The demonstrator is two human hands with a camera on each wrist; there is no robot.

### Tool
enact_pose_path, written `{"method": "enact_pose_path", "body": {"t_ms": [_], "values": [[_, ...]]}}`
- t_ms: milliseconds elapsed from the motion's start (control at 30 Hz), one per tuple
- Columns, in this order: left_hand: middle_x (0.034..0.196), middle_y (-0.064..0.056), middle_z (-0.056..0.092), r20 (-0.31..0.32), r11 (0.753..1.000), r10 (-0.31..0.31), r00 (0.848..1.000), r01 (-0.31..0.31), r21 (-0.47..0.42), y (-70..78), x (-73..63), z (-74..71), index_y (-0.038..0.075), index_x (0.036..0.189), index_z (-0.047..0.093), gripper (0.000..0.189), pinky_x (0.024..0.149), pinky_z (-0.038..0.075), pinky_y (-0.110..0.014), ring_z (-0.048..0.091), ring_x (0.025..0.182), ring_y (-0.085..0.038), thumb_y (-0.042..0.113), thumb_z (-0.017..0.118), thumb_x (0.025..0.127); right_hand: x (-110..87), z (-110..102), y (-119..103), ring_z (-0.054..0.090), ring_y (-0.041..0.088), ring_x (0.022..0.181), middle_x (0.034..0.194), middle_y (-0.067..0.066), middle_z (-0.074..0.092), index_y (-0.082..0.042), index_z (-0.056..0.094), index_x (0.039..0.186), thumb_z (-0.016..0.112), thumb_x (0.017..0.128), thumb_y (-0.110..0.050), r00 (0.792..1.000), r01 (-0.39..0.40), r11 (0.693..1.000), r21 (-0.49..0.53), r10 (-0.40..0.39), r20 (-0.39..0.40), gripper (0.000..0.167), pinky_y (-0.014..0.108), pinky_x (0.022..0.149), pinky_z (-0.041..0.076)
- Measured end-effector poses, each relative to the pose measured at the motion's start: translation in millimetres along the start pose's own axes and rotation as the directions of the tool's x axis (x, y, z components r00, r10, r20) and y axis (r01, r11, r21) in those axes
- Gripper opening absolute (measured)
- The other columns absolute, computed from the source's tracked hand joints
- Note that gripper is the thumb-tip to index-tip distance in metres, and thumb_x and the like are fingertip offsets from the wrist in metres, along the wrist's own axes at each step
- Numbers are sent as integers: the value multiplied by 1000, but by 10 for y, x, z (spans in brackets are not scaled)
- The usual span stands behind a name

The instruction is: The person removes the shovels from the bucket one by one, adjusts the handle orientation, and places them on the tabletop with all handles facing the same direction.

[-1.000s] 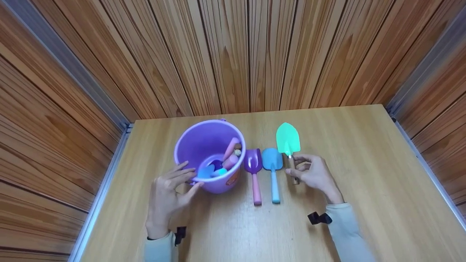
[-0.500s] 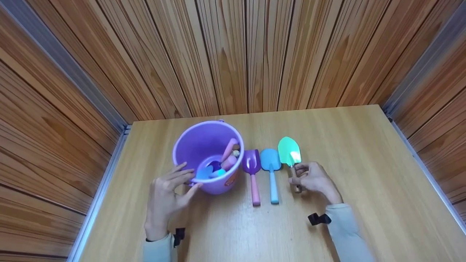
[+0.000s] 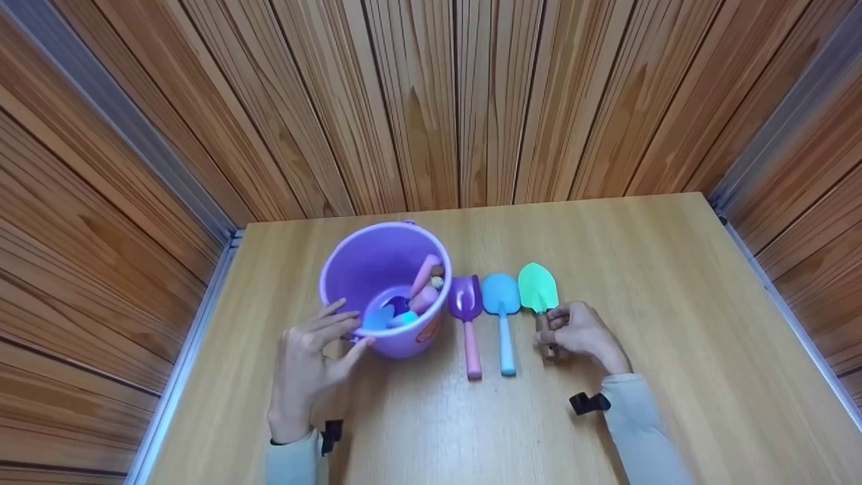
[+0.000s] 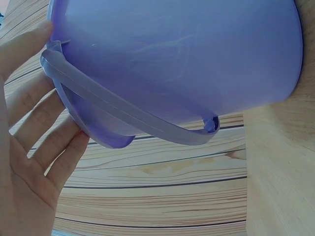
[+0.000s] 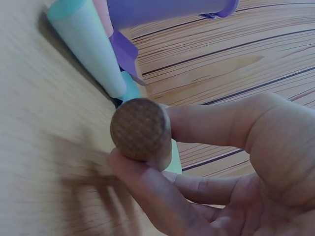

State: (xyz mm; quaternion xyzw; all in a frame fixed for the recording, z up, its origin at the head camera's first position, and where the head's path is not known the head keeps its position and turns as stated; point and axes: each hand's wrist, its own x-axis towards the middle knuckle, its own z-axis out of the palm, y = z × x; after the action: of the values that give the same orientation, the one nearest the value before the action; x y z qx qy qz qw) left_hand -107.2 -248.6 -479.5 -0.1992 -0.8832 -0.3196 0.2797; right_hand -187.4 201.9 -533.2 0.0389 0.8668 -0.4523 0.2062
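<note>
Right of the bucket (image 3: 367, 266), my right hand (image 3: 579, 329) pinches the trowel (image 3: 539, 287) by its handle, blade clear; my left hand (image 3: 308, 356), fingers spread, grips the bucket's rim, presumably for steadiness.

Purple bucket (image 4: 172, 59) shown sideways, cut off by frame top. Rim (image 4: 108, 140) is touched by thumb (image 4: 27, 46) and spread fingers (image 4: 39, 118) of left hand (image 4: 29, 184); palm is turned toward camera. Handle (image 4: 118, 107) is hung in a curve along bucket's outer side. Bucket's base is set on wooden tabletop (image 4: 280, 167), frame right. Background is filled by pale plank wall (image 4: 162, 201), dark seams.
</note>
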Motion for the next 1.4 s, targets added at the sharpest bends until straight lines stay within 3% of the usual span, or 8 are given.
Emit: {"method": "enact_pose_path", "body": {"t_ms": [300, 933, 1167, 1400], "values": [[108, -5, 83, -21, 999, 36, 999, -35, 28, -3, 27, 14, 10, 107, 86, 35, 93, 64, -45, 77, 117, -28, 28, 97, 80, 13, 10, 19, 67, 19, 90, 113, 15, 67, 9, 61, 132, 88, 89, -16, 999, -34, 998, 46, 33, 17, 57, 28, 70, 62], [110, -2, 83, -4, 1000, -2, 1000, 2, -1, 4, 31, 24, 13, 109, 86, 34, 97, 62, -47, 76, 120, -27, 31, 96, 82, -20, 21, 21, 67, 20, 87, 106, 13, 68, 7, 62, 128, 85, 91, -16, 998, -61, 998, 14, 61, 15, 49, 30, 71, 62], [109, -3, 83, -7, 1000, 16, 1000, -16, -2, -1, 25, 24, 12, 108, 86, 33, 96, 63, -46, 76, 118, -30, 30, 96, 82, -38, 37, 7, 67, 20, 86, 103, 12, 68, 8, 63, 127, 83, 92, -15, 999, -42, 999, -17, 42, 1, 46, 29, 71, 59], [111, 0, 83, -6, 1000, -17, 1000, 17, -8, 5, 4, 0, 14, 109, 86, 34, 98, 62, -46, 76, 120, -26, 31, 96, 82, -57, 39, -26, 66, 20, 80, 97, 11, 68, 4, 66, 121, 84, 92, -17, 999, -45, 997, -58, 46, 17, 40, 31, 70, 58]]}}
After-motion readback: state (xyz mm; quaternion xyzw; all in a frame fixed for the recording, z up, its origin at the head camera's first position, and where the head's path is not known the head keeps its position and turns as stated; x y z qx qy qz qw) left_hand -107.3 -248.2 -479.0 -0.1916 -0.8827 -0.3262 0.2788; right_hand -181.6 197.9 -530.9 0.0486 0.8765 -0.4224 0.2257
